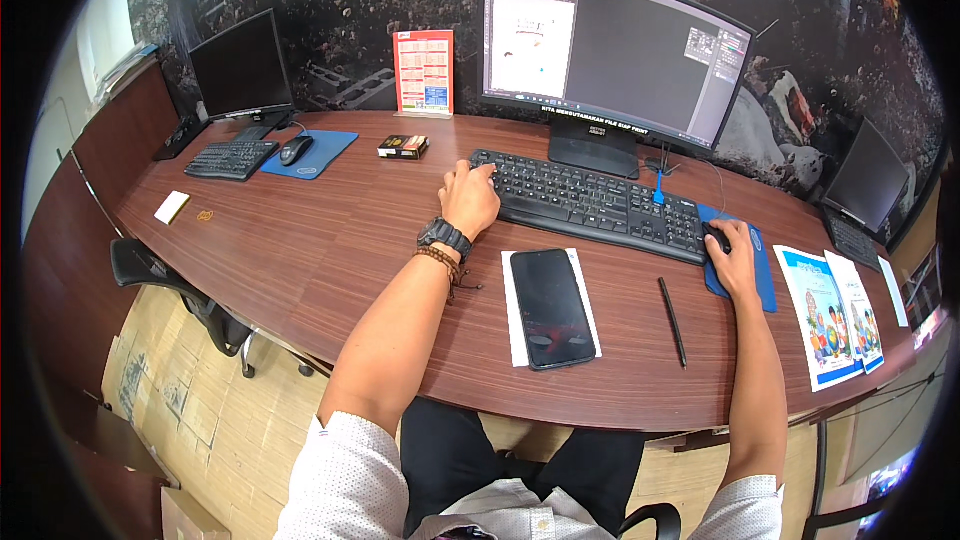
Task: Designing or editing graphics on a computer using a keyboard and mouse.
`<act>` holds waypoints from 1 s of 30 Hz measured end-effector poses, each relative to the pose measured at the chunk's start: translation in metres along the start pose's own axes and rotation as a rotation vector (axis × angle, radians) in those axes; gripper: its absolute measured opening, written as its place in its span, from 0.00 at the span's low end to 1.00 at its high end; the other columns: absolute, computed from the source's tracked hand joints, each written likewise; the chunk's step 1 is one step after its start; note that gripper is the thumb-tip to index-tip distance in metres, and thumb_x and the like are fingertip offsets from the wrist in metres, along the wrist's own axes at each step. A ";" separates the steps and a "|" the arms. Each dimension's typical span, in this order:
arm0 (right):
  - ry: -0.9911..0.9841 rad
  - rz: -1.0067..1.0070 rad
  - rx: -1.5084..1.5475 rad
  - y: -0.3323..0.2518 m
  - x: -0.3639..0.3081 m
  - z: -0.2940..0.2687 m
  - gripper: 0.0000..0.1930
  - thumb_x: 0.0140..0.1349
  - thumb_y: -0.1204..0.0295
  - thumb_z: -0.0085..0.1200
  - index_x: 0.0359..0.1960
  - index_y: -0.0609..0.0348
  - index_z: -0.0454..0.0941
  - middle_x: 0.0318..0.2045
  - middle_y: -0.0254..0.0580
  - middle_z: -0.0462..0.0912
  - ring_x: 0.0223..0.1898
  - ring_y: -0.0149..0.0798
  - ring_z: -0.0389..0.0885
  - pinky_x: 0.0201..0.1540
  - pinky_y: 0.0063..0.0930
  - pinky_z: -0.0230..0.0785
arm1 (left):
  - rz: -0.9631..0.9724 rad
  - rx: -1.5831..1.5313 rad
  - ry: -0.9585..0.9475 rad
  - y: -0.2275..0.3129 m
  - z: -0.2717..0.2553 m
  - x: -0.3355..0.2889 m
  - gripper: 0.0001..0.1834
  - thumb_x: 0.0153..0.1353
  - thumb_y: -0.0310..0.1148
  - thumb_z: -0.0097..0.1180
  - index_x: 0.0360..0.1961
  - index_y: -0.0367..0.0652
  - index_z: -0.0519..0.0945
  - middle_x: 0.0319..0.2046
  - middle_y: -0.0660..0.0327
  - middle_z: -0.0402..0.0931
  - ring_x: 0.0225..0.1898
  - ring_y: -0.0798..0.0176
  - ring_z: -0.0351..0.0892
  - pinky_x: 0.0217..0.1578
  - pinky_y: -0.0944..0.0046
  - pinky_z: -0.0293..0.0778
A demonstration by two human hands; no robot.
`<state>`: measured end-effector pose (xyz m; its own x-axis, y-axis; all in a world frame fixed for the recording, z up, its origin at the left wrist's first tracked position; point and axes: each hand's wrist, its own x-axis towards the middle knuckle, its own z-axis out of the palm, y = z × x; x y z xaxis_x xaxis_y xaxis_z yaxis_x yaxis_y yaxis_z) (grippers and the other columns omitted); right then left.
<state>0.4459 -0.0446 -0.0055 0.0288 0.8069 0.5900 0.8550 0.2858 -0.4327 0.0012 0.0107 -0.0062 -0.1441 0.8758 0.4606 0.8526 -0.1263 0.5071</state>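
Observation:
My left hand (470, 196) lies at the left end of a black keyboard (590, 202), fingers resting on its keys and holding nothing. A dark watch and a beaded bracelet circle that wrist. At the keyboard's right end, my right hand (733, 255) is wrapped over a black computer mouse (716, 238) on a blue mouse pad (765, 285). Behind the keyboard stands a lit monitor (640, 50) showing a white page in a dark editing window. Between my forearms lie a black phone (552, 308) on white paper and a slim black pen (672, 322).
Printed sheets (825, 315) lie at the right, near another dark monitor (868, 175). To the left are a second monitor (240, 65), keyboard (232, 160) and mouse (296, 149). A small box (403, 146) and red-white calendar (424, 75) stand behind. An office chair (190, 295) is below left.

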 end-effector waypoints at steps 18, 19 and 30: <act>0.003 0.011 -0.020 0.003 0.001 0.004 0.19 0.60 0.62 0.60 0.50 0.56 0.80 0.52 0.50 0.75 0.55 0.53 0.75 0.58 0.40 0.68 | 0.017 0.049 -0.043 0.001 -0.004 -0.002 0.23 0.65 0.44 0.56 0.57 0.45 0.78 0.56 0.47 0.71 0.58 0.39 0.69 0.57 0.40 0.66; 0.011 0.025 -0.027 0.003 0.001 0.003 0.19 0.60 0.62 0.60 0.50 0.56 0.80 0.52 0.50 0.75 0.55 0.53 0.75 0.58 0.40 0.68 | 0.022 0.056 -0.046 0.002 -0.005 -0.002 0.24 0.65 0.44 0.56 0.58 0.44 0.78 0.56 0.47 0.71 0.59 0.39 0.69 0.57 0.40 0.66; 0.002 0.092 0.010 0.005 -0.001 0.001 0.21 0.59 0.59 0.61 0.52 0.53 0.80 0.53 0.48 0.74 0.55 0.53 0.76 0.57 0.41 0.69 | 0.003 0.051 -0.119 0.007 -0.006 0.000 0.26 0.66 0.45 0.56 0.60 0.44 0.76 0.62 0.47 0.68 0.64 0.42 0.64 0.61 0.41 0.62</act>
<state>0.4496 -0.0436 -0.0086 0.1076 0.8289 0.5489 0.8438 0.2159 -0.4914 0.0047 0.0069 0.0015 -0.0836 0.9249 0.3708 0.8780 -0.1076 0.4663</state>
